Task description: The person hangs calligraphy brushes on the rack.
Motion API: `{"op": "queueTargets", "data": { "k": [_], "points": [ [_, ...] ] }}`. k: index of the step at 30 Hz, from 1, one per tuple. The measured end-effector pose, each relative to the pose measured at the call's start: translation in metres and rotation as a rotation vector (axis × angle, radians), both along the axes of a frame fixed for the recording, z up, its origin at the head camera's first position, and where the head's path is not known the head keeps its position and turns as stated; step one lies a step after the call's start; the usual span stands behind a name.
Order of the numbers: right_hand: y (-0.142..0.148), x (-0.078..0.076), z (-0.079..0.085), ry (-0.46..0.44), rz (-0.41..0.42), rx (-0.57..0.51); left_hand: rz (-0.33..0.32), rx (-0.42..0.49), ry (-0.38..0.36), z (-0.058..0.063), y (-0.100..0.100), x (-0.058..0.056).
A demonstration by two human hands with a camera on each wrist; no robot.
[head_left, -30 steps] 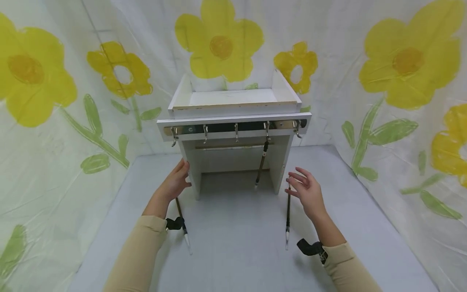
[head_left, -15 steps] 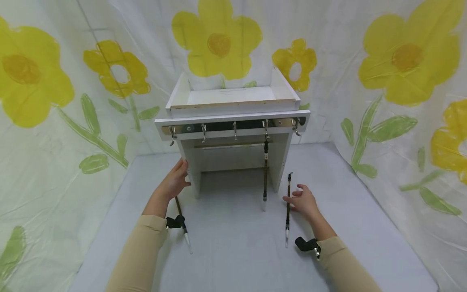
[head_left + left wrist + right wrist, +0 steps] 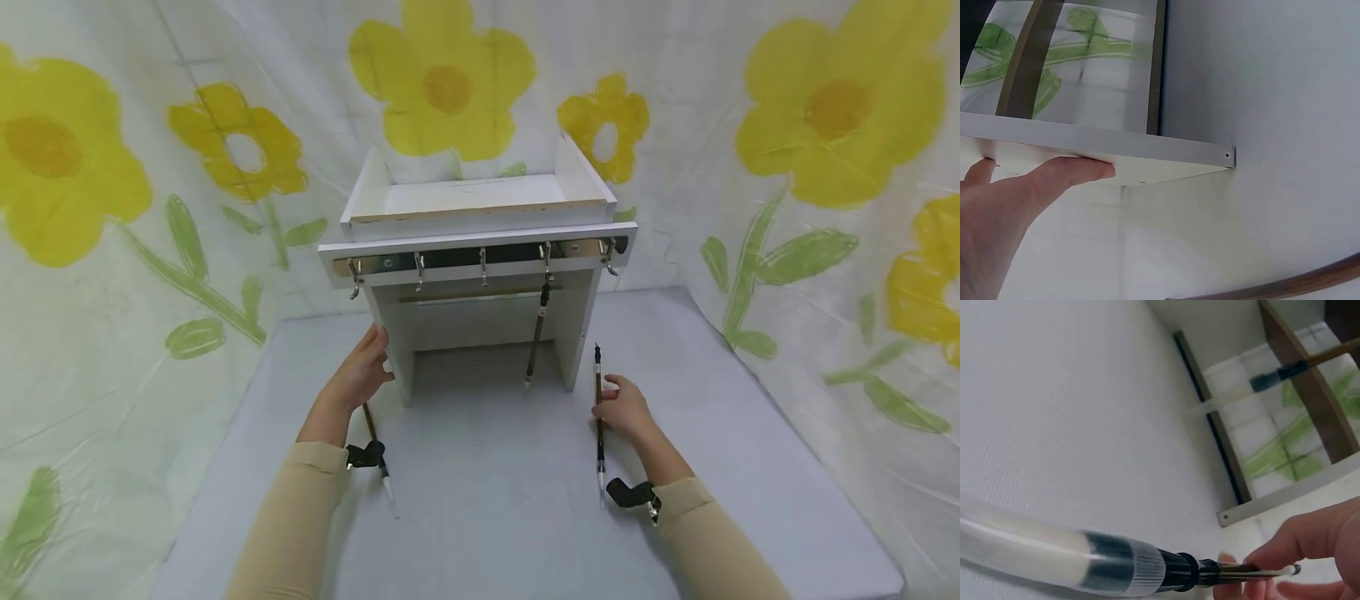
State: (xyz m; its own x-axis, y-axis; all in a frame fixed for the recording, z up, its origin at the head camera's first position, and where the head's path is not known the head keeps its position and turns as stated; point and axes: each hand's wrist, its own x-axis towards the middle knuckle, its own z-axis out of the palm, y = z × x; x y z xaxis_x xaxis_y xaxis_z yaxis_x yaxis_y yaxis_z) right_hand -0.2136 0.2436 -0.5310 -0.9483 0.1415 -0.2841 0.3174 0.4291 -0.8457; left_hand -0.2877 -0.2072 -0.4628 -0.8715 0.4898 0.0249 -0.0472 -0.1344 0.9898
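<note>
My left hand (image 3: 356,379) rests against the outer face of the left side panel of a white shelf unit (image 3: 480,222). In the left wrist view, the thumb (image 3: 1088,170) lies along that panel. My right hand (image 3: 626,410) pinches the handle of a writing brush (image 3: 599,392) to the right of the unit; its clear-capped tip points toward me. The cap fills the lower left of the right wrist view. Another brush (image 3: 537,337) hangs from the second hook from the right. A third brush (image 3: 386,477) lies on the table beside the left wrist, partly hidden by the hand.
A metal strip with several hooks (image 3: 483,258) runs across the front of the unit. An open-topped tray section (image 3: 476,196) sits above it. Pale cloth covers the table (image 3: 480,500), and a flower-printed curtain (image 3: 675,83) surrounds it at the back and sides.
The right hand has come down from the brush's upper end to mid-handle, grasped it and shifted it slightly right. The hanging brush swings on its hook. The left hand stays on the panel.
</note>
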Motion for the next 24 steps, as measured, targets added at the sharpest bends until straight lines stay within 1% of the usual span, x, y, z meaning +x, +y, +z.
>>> {"op": "queueTargets", "data": {
  "k": [4, 6, 7, 10, 14, 17, 20, 24],
  "points": [
    [-0.001, 0.003, 0.003, 0.011, -0.004, -0.182, 0.020, -0.012, -0.024, 0.000, -0.001, -0.002],
    [-0.003, 0.006, 0.007, 0.028, -0.008, -0.279, 0.018, -0.018, -0.023, 0.000, 0.000, -0.002],
    [-0.003, 0.008, 0.011, 0.042, -0.014, -0.310, 0.016, -0.023, -0.021, 0.000, 0.000, -0.001],
    [-0.005, 0.013, 0.024, 0.099, -0.025, -0.321, 0.005, -0.039, -0.015, -0.002, 0.000, 0.000],
    [-0.005, 0.022, 0.047, 0.200, -0.039, -0.270, 0.007, -0.053, -0.005, -0.005, 0.001, -0.001],
    [-0.006, 0.028, 0.062, 0.287, -0.027, -0.295, 0.015, -0.066, 0.009, -0.007, 0.004, -0.003],
    [-0.008, 0.035, 0.073, 0.367, -0.010, -0.333, 0.023, -0.074, 0.008, -0.007, 0.006, -0.005],
    [-0.011, 0.046, 0.084, 0.482, -0.032, -0.352, 0.024, -0.049, -0.023, -0.006, 0.009, -0.008]
  ]
}}
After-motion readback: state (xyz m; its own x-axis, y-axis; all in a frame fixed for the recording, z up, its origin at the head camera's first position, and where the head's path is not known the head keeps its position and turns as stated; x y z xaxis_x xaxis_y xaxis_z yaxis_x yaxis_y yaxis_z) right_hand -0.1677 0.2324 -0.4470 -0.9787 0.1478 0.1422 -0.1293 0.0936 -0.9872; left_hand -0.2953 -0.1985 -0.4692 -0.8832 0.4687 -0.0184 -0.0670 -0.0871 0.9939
